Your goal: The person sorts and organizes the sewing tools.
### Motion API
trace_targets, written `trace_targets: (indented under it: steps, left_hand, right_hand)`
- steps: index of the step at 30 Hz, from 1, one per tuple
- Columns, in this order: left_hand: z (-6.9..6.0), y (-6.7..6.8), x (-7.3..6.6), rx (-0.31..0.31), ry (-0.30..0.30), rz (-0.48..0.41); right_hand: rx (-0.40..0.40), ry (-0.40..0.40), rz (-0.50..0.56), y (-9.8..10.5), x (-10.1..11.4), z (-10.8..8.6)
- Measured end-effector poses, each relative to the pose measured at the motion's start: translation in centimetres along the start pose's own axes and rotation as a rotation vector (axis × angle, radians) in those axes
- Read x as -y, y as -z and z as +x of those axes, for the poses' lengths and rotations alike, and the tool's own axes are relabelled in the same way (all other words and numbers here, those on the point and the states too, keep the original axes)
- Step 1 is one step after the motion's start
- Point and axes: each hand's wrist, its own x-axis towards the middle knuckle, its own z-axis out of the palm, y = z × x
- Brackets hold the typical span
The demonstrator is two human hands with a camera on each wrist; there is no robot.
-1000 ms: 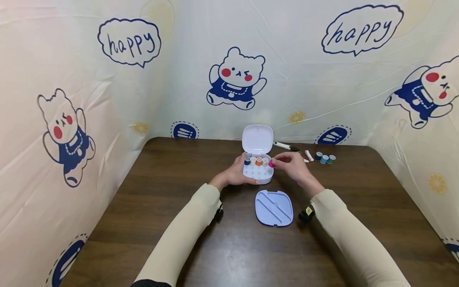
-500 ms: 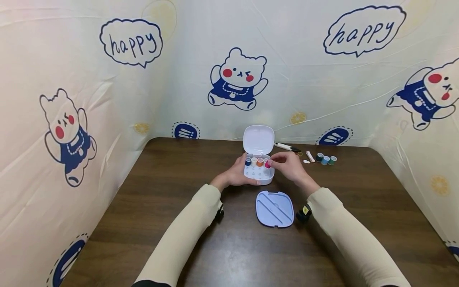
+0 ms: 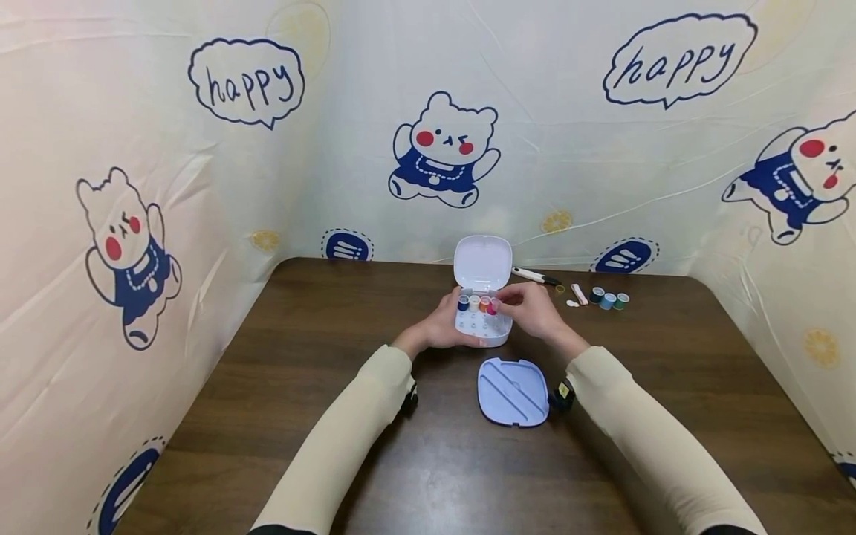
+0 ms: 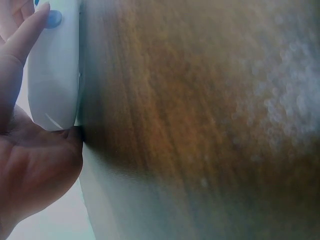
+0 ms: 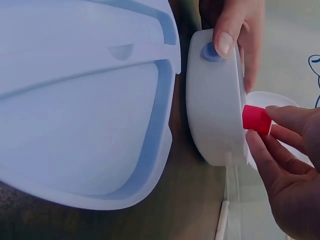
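A small white sewing box [image 3: 493, 341] stands on the table with its lid [image 3: 483, 261] raised. Rows of short pegs show inside. Along its back row sit thread spools: navy [image 3: 464, 303], white [image 3: 474, 302] and orange [image 3: 484, 302]; the right end of that row is hidden by fingers. My left hand [image 3: 443, 323] grips the box's left side, thumb across the front near a blue button [image 5: 210, 52]. Between thumb and fingertips, my right hand [image 3: 535, 308] pinches a pink thread spool [image 5: 256, 119] at the box's open top, close to the orange one.
In front of the box lies a light blue tray insert [image 3: 513, 392]. Behind to the right are a white and black pen-like tool [image 3: 535, 276], a small white piece [image 3: 579, 295] and more spools: dark green [image 3: 597, 295], light blue [image 3: 607, 301], teal [image 3: 621, 301]. A printed cloth [image 3: 361, 134] surrounds the table.
My right hand has carried the pink spool leftward from the box's right edge to beside the orange spool. The left hand keeps its hold on the box.
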Motion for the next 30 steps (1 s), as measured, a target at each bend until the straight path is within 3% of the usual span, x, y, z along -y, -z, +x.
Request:
trace_targets:
  steps: [20,30]
  left_hand:
    - [0.1,0.1,0.1,0.021,0.0,0.012]
    - [-1.2,0.2,-1.0,-0.005,-0.033,0.027]
  right_hand:
    - [0.046,0.084,-0.101,-0.6,0.6,1.5]
    - [0.073,0.111,-0.145,-1.9,0.7,2.1]
